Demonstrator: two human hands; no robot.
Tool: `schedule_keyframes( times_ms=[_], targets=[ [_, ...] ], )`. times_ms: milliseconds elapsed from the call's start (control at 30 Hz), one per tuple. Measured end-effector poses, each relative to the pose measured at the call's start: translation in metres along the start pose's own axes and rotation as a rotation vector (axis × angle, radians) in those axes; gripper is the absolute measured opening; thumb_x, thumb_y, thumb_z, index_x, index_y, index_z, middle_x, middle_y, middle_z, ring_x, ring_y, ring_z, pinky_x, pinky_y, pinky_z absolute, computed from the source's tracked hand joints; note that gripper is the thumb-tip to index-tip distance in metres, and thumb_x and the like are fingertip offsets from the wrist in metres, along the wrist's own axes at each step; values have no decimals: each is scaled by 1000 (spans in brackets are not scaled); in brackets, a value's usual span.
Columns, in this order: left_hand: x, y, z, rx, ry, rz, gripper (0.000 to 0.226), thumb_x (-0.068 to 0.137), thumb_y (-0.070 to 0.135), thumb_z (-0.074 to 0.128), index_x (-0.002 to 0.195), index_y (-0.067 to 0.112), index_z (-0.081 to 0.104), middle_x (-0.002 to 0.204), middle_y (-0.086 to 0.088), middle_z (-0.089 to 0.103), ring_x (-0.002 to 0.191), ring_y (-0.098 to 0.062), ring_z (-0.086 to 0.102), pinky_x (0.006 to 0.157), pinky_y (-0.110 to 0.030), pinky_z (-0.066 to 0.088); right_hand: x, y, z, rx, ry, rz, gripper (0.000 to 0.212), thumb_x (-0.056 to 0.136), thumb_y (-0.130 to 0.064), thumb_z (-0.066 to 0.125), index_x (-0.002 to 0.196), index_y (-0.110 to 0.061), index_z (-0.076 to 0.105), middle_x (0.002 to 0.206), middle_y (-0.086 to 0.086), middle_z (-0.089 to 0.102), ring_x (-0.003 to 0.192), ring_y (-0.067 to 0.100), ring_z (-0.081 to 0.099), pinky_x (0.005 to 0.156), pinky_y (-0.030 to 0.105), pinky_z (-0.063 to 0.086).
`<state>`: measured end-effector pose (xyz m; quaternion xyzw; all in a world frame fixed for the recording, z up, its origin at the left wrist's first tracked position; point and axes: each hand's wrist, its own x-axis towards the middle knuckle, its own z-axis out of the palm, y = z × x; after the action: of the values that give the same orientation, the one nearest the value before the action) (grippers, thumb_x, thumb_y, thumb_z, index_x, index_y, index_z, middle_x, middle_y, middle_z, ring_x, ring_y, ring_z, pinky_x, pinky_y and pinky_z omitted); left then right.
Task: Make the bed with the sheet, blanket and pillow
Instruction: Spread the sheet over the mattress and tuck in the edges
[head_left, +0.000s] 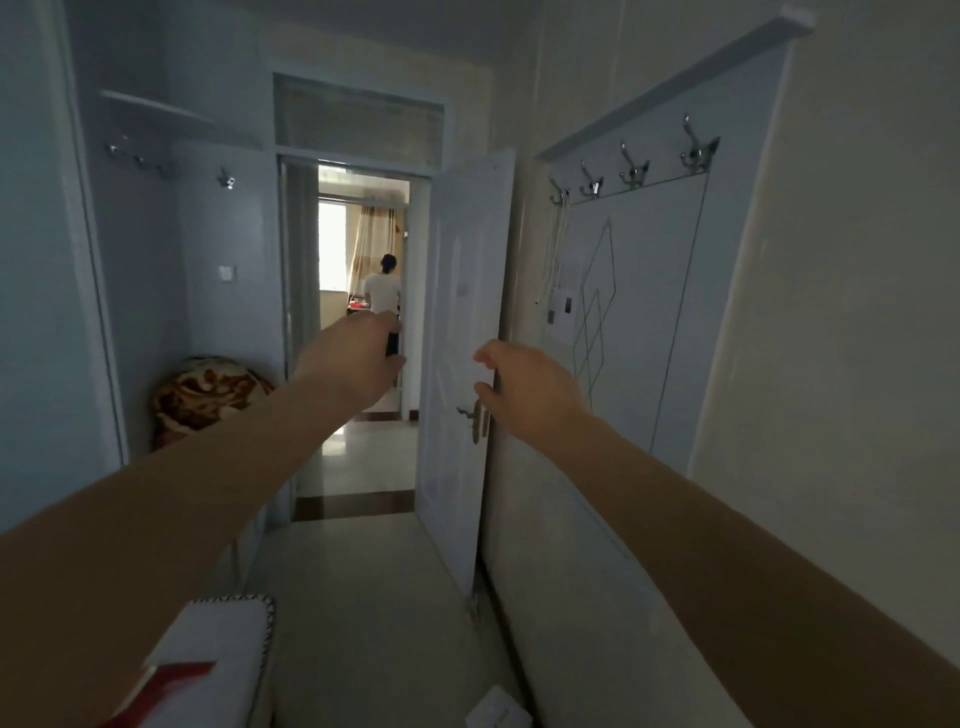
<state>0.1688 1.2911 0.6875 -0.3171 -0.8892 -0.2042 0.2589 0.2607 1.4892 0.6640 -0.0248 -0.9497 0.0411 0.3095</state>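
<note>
White door (462, 291) stood ajar, the right hand (530, 389) curling its fingers (484, 388) round its edge; a swing could have pinched them. Patterned blanket (208, 400) lay bundled in the left alcove, well apart. Left hand (358, 358) reached forward, fingers hidden, grip impossible to tell.

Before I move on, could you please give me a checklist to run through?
1. Door open: ok.
2. Blanket in view: ok.
3. Sheet in view: not ok.
4. Left hand free: cannot tell.
5. Right hand clear of the door's edge: cannot tell.
</note>
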Motion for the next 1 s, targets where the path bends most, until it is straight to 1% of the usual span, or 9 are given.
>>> schedule_keyframes(
  times_ms=[167, 333, 400, 500, 567, 667, 800, 933, 1000],
  targets=[
    [60, -10, 54, -11, -35, -2, 47, 98, 28, 61, 143, 18, 50, 139, -8, 56, 123, -27, 55, 97, -39, 47, 56, 33, 35, -11, -17, -35, 38, 100, -30, 56, 137, -18, 52, 125, 5, 62, 105, 22, 62, 88, 40, 54],
    [126, -11, 106, 13, -56, -9, 38, 98, 23, 60, 135, 17, 56, 131, -8, 60, 115, -27, 59, 94, -39, 49, 113, 89, 74, 22, -5, -68, 39, 101, -28, 56, 138, -17, 52, 126, 6, 61, 108, 22, 61, 87, 39, 54],
    [148, -13, 119, 16, -59, -31, 38, 98, 23, 60, 135, 19, 56, 130, -7, 61, 113, -26, 59, 93, -38, 50, 130, 108, 85, 38, -5, -77, 40, 101, -28, 56, 139, -17, 52, 126, 6, 61, 108, 22, 61, 88, 39, 53],
    [198, -15, 150, 71, -73, -44, 45, 99, 27, 59, 143, 21, 50, 136, -6, 57, 120, -25, 56, 97, -38, 48, 171, 152, 107, 66, 3, -80, 38, 100, -26, 56, 137, -15, 53, 122, 8, 63, 107, 24, 61, 88, 41, 53],
    [224, -21, 172, 98, -81, -52, 46, 99, 28, 58, 144, 21, 49, 139, -6, 55, 124, -26, 54, 101, -41, 47, 199, 177, 128, 105, 23, -67, 36, 99, -25, 58, 133, -13, 55, 120, 9, 64, 105, 26, 61, 88, 43, 53],
    [247, -35, 192, 152, -104, -58, 47, 98, 28, 60, 143, 21, 50, 141, -5, 54, 126, -27, 53, 104, -44, 46, 225, 191, 153, 148, 15, -70, 37, 100, -25, 58, 134, -13, 55, 122, 10, 64, 107, 26, 62, 91, 42, 52],
    [288, -70, 217, 160, -109, -119, 45, 98, 28, 59, 142, 20, 51, 137, -7, 57, 121, -27, 55, 102, -46, 47, 272, 201, 195, 216, 22, -113, 39, 99, -25, 61, 136, -15, 55, 129, 7, 63, 113, 24, 61, 95, 41, 52],
    [325, -113, 250, 175, -106, -145, 45, 99, 28, 58, 143, 20, 50, 139, -7, 56, 124, -28, 54, 104, -46, 47, 323, 199, 247, 234, 25, -152, 36, 98, -25, 61, 133, -15, 57, 124, 7, 64, 110, 24, 61, 90, 38, 52],
    [345, -137, 268, 163, -105, -154, 46, 99, 28, 59, 143, 20, 50, 140, -7, 56, 124, -27, 54, 104, -47, 46, 350, 197, 276, 217, 11, -164, 36, 98, -25, 60, 132, -16, 57, 123, 6, 64, 109, 24, 61, 89, 41, 53]
  ],
)
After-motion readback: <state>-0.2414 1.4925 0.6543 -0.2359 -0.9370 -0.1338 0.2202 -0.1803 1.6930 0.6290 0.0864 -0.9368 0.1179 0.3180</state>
